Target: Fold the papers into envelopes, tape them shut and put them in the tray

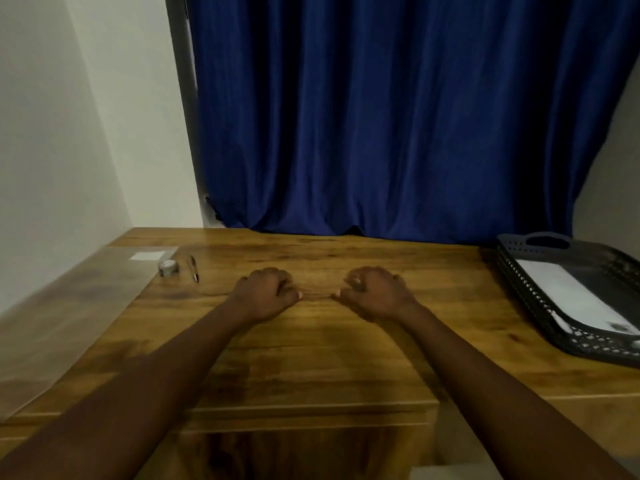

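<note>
My left hand (266,294) and my right hand (372,292) rest side by side on the middle of the wooden table (311,358). Both have their fingers curled into loose fists, thumbs pointing at each other a short gap apart, and I see nothing held in either. A stack of pale translucent paper (69,306) lies along the table's left side, with a small white piece (147,256) at its far end. A small roll of tape (168,267) sits just right of the paper. The dark perforated tray (540,299) stands at the right edge with a white envelope (568,296) inside.
A pen (194,268) lies beside the tape roll. A blue curtain (381,116) hangs behind the table's far edge, and a white wall runs along the left. The tray has a handle at its far end.
</note>
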The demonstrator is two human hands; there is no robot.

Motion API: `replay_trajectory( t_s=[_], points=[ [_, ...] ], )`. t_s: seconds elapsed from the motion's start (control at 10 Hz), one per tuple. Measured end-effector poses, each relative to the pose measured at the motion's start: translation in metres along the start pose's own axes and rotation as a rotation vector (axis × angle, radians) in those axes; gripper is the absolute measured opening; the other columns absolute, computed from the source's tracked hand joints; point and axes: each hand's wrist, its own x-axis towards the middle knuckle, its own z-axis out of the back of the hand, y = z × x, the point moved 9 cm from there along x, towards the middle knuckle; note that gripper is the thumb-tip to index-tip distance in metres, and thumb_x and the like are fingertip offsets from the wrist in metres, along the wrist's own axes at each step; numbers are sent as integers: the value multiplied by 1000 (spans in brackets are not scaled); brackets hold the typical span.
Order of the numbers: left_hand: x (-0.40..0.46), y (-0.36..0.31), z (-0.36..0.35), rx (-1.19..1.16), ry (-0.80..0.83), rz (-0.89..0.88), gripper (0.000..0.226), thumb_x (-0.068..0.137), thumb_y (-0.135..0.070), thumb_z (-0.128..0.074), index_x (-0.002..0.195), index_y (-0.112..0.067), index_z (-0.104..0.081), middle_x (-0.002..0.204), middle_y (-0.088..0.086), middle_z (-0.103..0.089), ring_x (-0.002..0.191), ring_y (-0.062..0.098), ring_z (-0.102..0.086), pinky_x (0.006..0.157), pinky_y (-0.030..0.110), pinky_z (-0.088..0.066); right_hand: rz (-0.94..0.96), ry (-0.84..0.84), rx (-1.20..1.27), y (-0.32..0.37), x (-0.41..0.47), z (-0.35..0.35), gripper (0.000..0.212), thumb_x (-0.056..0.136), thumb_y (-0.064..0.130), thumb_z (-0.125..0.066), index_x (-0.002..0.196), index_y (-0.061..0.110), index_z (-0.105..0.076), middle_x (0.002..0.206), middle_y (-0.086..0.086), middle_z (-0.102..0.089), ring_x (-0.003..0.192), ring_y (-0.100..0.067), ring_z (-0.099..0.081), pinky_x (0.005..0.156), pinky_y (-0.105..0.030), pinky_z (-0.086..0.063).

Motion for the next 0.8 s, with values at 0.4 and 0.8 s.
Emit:
replay_trajectory(
  t_s=[0.4,0.8],
  points=[
    [91,47,-58,172,-3,40,91,87,-87,-9,160,-33,-14,172,1,-11,158,30,-6,119,69,-4,53,41,-148,-20,109,-76,94,89,85,-8,164,27,-9,173,-3,-8,159,-30,-1,122,-62,1],
    [100,13,-6,37,568,141,70,102,-58,-44,162,-26,-25,172,4,-14,159,29,-10,125,45,-11,-72,639,-79,14,99,-26,97,97,58,-56,164,21,4,173,-6,8,158,-33,4,124,-56,-15]
  ],
)
